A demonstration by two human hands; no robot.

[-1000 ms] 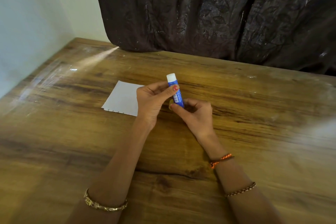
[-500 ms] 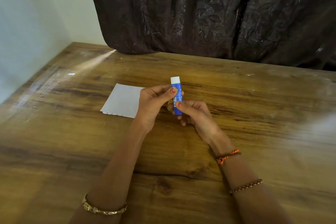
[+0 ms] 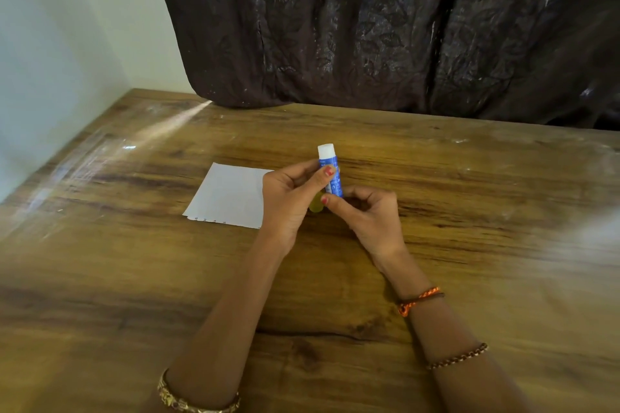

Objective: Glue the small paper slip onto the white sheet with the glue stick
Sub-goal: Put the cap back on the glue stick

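A broad brown wooden table (image 3: 469, 211) with dark grain and a glossy glare fills the lower view, and a dark brown patterned curtain (image 3: 385, 27) hangs behind its far edge beside a pale wall (image 3: 67, 27). On the table, left of centre, lies the white rectangular paper sheet (image 3: 228, 194), flat, with small punched holes along its near edge; its right side is hidden behind the left hand (image 3: 292, 198). Both hands meet just above the table, right of the sheet. The left hand pinches the upper body of the blue glue stick with a white cap (image 3: 330, 174), thumb across its front. The right hand (image 3: 369, 214) grips the stick's lower end, where a yellowish part (image 3: 316, 206) shows. The stick stands nearly upright, cap away from the person. The small paper slip cannot be made out.
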